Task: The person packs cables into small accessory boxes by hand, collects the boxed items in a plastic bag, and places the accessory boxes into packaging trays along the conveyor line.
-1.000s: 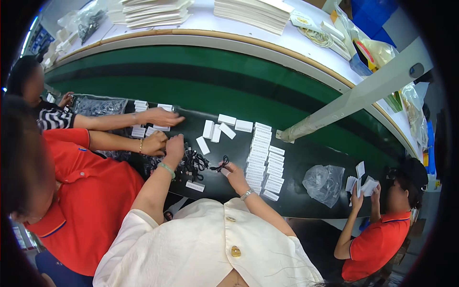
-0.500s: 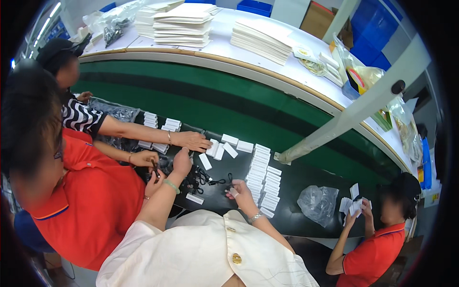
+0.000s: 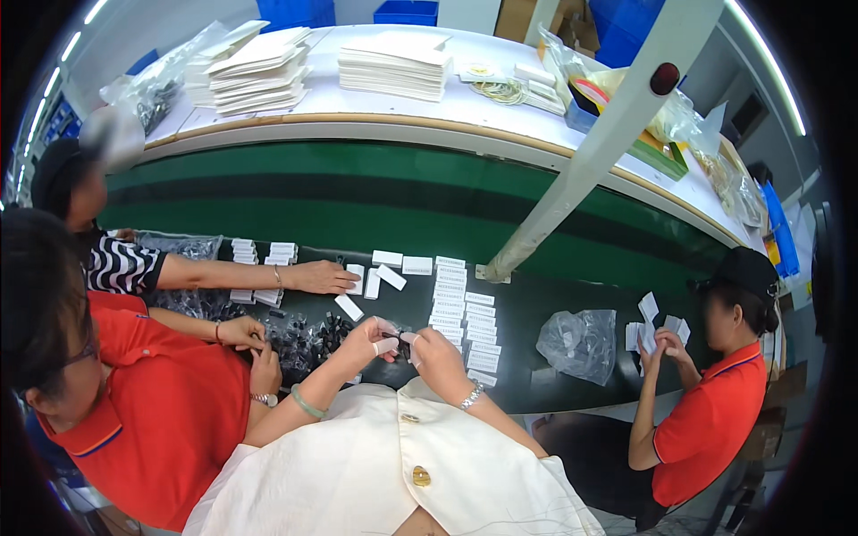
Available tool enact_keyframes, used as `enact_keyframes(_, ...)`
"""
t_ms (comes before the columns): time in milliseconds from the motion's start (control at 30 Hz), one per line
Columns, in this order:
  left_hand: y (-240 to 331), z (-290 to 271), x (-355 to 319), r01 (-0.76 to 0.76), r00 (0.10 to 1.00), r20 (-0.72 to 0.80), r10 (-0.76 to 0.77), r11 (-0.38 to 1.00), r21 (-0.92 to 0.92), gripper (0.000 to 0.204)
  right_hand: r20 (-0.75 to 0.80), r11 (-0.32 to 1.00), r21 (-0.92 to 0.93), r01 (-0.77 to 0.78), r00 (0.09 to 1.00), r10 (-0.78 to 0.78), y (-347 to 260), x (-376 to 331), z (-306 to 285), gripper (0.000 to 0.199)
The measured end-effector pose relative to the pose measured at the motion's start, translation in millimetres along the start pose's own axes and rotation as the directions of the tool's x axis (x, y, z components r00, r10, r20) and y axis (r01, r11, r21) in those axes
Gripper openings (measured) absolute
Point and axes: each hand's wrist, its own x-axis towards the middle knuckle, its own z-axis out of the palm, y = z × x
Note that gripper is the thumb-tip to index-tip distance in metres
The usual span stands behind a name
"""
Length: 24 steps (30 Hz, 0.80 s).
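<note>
Close together in front of my body, my left hand [image 3: 364, 347] and my right hand [image 3: 436, 359] are closed on a small bundled black cable [image 3: 404, 347]. White finger covers show on some fingertips. Part of the cable is hidden by the fingers. To the left of my left hand lies a pile of black cables [image 3: 308, 341] on the dark table [image 3: 536, 295]. Beyond my right hand stand two rows of small white boxes [image 3: 449, 299]. Several loose white boxes [image 3: 387, 275] lie farther off, one near my left hand.
At left, a striped-sleeved co-worker's hand [image 3: 326, 277] touches the loose boxes; a red-shirted person's hands [image 3: 255, 344] are beside the cables. A clear plastic bag [image 3: 576, 344] lies at right, near another person holding white pieces [image 3: 651, 322]. A slanted post [image 3: 581, 170] rises behind.
My left hand has come back from the far left of the cables to meet my right hand at the black cable. My head view has turned somewhat. The striped-sleeved person's hand stays by the boxes.
</note>
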Motion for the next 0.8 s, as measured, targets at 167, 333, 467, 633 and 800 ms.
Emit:
enact_keyframes(167,-2.9,14.4,6.3,0.065,0.998,-0.008,-0.067,0.991,-0.121,0.015,0.036,0.777,0.552,-0.302,0.940,0.339,3.2,-12.7,4.4,0.038)
enact_keyframes(333,-10.3,14.6,12.1,0.074,0.997,0.044,-0.069,0.991,-0.110,0.013,0.158,0.726,0.558,-0.402,0.911,0.382,0.3,-15.8,-3.7,0.037)
enact_keyframes(467,-16.1,17.7,16.5,0.203,0.979,0.042,-0.199,0.968,-0.146,0.012,0.121,0.935,0.234,-0.267,0.962,0.245,11.7,-20.3,-3.0,0.036)
enact_keyframes(633,-24.6,22.2,32.1,0.202,0.979,0.041,-0.198,0.965,-0.166,0.012,0.023,0.910,0.251,-0.331,0.942,0.336,-4.4,-12.2,-11.5,0.027)
enact_keyframes(800,-14.7,25.5,46.1,0.443,0.892,0.232,-0.388,0.849,-0.288,0.016,0.014,0.883,0.340,-0.325,0.940,0.341,22.8,-18.7,-2.3,0.024)
